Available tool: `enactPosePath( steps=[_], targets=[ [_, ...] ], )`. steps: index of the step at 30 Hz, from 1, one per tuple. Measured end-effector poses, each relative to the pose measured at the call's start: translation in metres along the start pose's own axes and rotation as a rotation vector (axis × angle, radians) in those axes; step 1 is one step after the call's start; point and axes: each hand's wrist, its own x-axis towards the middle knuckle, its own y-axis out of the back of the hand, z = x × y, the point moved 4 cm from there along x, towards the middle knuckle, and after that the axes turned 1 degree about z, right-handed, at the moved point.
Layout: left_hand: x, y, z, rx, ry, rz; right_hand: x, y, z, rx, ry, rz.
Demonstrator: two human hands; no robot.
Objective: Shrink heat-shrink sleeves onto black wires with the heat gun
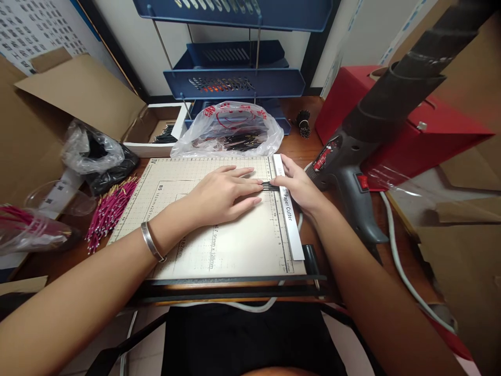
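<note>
The brown bench (294,149) carries everything, with a blue rack (235,81) at its back and a red box (348,99) at the right. In the middle lies the cutter (242,245), its board printed with grid lines and paper sizes. The heat gun (360,156) stands to its right, just in front of the red box. An open carton (84,94) sits at the back left, and a clear bag (199,138) with dark pieces inside lies just behind the board. The left hand (229,193) lies flat on the board, its fingers loosely spread, the middle ones touching the black wires. The right hand (295,183) is at the board's right edge, thumb reaching across the white strip (290,214) to the wires; whether its fingers grip them, I cannot tell. Pink wires (111,211) heap beside the board's left edge. A tied bundle (303,124) stands near the red box. Smallest are a bracelet (152,242) on the left wrist and the black wires (269,186), lying on the board between both hands, beside the strip.
</note>
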Motion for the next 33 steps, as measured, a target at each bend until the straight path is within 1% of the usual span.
enactPosePath(
  steps=[5, 9, 13, 16, 18, 22, 24, 30, 33],
  targets=[
    [-0.001, 0.001, -0.001, -0.012, 0.009, 0.002, 0.0, 0.003, 0.004, -0.105, 0.028, -0.016],
    [-0.001, 0.001, 0.0, -0.025, 0.013, -0.009, 0.0, 0.004, 0.003, -0.053, 0.015, -0.024],
    [-0.001, 0.002, 0.0, -0.013, 0.003, 0.014, -0.003, 0.004, -0.003, 0.054, -0.04, -0.117],
    [-0.001, 0.001, -0.001, -0.014, -0.018, 0.012, -0.005, 0.004, -0.004, 0.024, -0.044, -0.165],
    [-0.002, 0.001, -0.003, -0.021, -0.033, 0.019, -0.005, 0.005, -0.003, -0.002, -0.03, -0.161],
    [-0.003, 0.002, -0.003, -0.056, -0.082, 0.056, -0.004, 0.007, 0.0, -0.028, -0.029, -0.112],
    [-0.003, 0.002, -0.002, -0.069, -0.097, 0.065, -0.003, 0.007, 0.001, -0.035, -0.031, -0.119],
    [-0.002, 0.002, -0.002, -0.121, -0.087, 0.064, -0.002, 0.006, 0.005, 0.0, -0.023, -0.13],
    [-0.001, 0.001, -0.004, -0.111, -0.071, 0.077, -0.001, 0.006, 0.006, -0.032, -0.009, -0.128]
  ],
)
